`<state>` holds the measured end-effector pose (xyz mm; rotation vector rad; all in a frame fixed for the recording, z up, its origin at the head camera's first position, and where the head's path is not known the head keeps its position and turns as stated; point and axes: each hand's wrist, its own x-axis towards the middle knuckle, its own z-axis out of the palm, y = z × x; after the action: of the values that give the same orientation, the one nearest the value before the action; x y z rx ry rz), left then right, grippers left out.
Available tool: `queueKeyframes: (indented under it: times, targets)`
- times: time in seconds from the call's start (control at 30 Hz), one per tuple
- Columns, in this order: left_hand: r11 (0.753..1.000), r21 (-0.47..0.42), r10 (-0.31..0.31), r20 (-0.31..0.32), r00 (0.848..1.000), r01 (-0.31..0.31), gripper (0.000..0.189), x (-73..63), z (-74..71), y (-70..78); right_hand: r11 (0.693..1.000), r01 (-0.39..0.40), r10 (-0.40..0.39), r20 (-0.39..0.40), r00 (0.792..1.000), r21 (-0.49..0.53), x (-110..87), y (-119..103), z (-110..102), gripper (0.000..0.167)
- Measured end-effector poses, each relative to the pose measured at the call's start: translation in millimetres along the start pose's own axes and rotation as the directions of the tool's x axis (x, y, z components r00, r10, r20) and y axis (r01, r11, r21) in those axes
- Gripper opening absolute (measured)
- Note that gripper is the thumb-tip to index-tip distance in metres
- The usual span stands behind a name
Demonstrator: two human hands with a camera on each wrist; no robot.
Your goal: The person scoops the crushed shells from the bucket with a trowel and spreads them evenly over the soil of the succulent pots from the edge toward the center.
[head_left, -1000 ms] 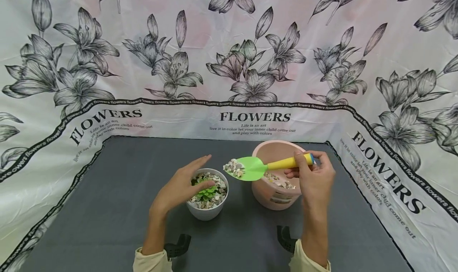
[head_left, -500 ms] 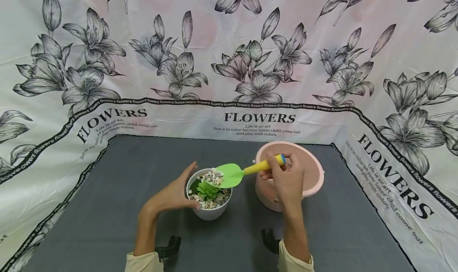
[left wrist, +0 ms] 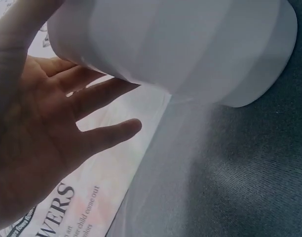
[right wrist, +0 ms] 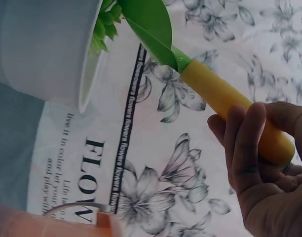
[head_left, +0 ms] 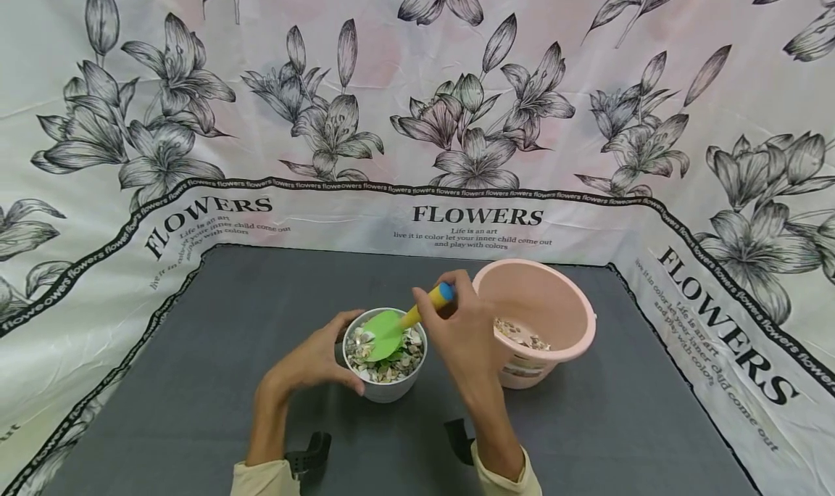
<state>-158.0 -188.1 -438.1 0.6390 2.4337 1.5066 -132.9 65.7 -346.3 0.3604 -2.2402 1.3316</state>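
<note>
A white flower pot stands on the grey tabletop, filled with pale pebbles. My left hand holds its left side between thumb and fingers; in the left wrist view the fingers lie spread along the pot wall. My right hand grips the yellow handle of a toy trowel, its green blade tilted down over the pot. The blade hides most of the green succulent, whose leaves show past the rim in the right wrist view.
Right of the pot stands a pink bucket with some pebbles at its bottom, partly behind my right hand. A flower-printed cloth borders the grey tabletop at the back and sides.
My right hand has brought the trowel left from near the bucket and tipped it over the pot; the pebbles have left its blade. My left hand has closed in on the pot.
</note>
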Motion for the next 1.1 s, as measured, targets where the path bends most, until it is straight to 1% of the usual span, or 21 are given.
queueKeyframes:
  times: [0.13,0.23,0.3,0.4,0.53,0.63,0.7,0.8,0.87,0.97,1.03,1.1]
  targets:
    - [1.0,0.012,0.02,-0.011,1.0,-0.02,0.129,-0.2,1.4,0.7,0.988,0.13,-0.128,0.025,0.991,-0.078,-2.8,-8.8,4.1,0.026]
    - [0.999,0.032,0.012,-0.018,1.0,-0.012,0.133,-0.7,1.1,2.4,0.969,0.203,-0.2,0.034,0.979,-0.142,-4.9,-12.9,5.9,0.027]
    - [0.999,0.052,0.0,-0.024,1.0,0.001,0.13,-1.2,0.7,3.7,0.949,0.251,-0.249,0.035,0.968,-0.191,-5.6,-15.6,6.5,0.028]
    - [0.997,0.071,-0.004,-0.034,0.999,0.006,0.118,-1.5,0.2,5.0,0.915,0.317,-0.32,0.031,0.947,-0.25,-5.7,-18.4,7.3,0.03]
    - [0.995,0.097,0.007,-0.036,0.999,-0.004,0.102,-1.9,1.0,5.7,0.876,0.374,-0.387,0.02,0.922,-0.304,-5.7,-19.4,7.9,0.031]
    - [0.996,0.094,-0.005,-0.033,0.999,0.008,0.096,-2.2,2.8,6.8,0.853,0.404,-0.424,0.012,0.906,-0.332,-6.9,-18.9,7.9,0.033]
    - [0.996,0.087,-0.017,-0.031,0.999,0.019,0.099,-2.4,4.3,7.9,0.839,0.422,-0.448,0.007,0.894,-0.344,-7.9,-19.0,7.4,0.034]
    - [0.996,0.083,-0.036,-0.034,0.999,0.039,0.115,-3.1,7.0,10.4,0.821,0.449,-0.481,-0.003,0.877,-0.352,-8.5,-20.2,6.0,0.037]
    - [0.996,0.085,-0.03,-0.036,0.999,0.033,0.122,-3.3,8.6,11.7,0.82,0.461,-0.494,-0.014,0.869,-0.339,-8.2,-20.5,4.9,0.037]
    - [0.994,0.11,-0.016,-0.044,0.999,0.021,0.123,-3.8,10.9,13.3,0.83,0.463,-0.5,-0.048,0.865,-0.311,-6.9,-19.0,2.1,0.036]
    - [0.993,0.12,-0.012,-0.051,0.999,0.018,0.119,-3.7,12.2,14.3,0.847,0.453,-0.491,-0.08,0.868,-0.278,-5.6,-16.8,-0.7,0.034]
    - [0.99,0.136,-0.023,-0.058,0.998,0.031,0.118,-3.5,13.4,15.2,0.864,0.436,-0.472,-0.108,0.875,-0.25,-4.3,-14.4,-4.6,0.033]
